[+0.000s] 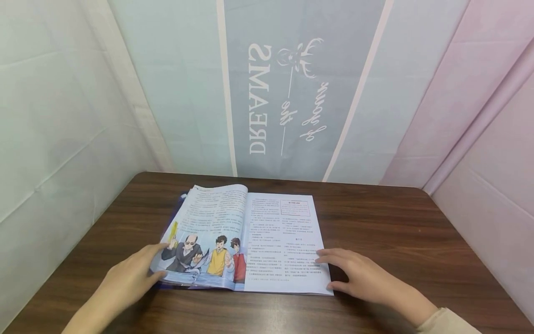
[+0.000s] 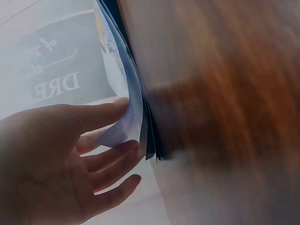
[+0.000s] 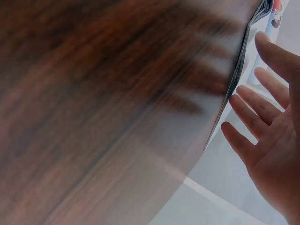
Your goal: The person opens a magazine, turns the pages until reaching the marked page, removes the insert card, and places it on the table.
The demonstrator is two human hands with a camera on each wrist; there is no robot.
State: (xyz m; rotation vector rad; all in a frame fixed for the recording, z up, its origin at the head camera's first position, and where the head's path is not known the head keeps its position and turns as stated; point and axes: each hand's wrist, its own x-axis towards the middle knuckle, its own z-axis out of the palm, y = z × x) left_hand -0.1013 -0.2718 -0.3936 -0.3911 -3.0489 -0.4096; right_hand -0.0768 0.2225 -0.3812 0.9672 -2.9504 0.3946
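Observation:
An open magazine (image 1: 288, 232) lies on the wooden table, with printed text on both pages and a colour drawing of several people at the lower left. At its left edge, my left hand (image 1: 129, 278) holds the curving left page. In the left wrist view, the left thumb (image 2: 105, 115) is on the page's face and the fingers lie behind its edge. My right hand (image 1: 363, 276) rests at the right page's lower edge, with its fingers spread and loosely bent. In the right wrist view, the right fingers (image 3: 253, 115) show beside the magazine's edge, gripping nothing.
The dark wooden tabletop (image 1: 388, 222) extends around the magazine. Behind it hangs a pale blue-grey curtain (image 1: 187, 93) with mirrored white lettering. Pale cloth (image 1: 50, 116) stands at the left, pinkish cloth (image 1: 492, 153) at the right.

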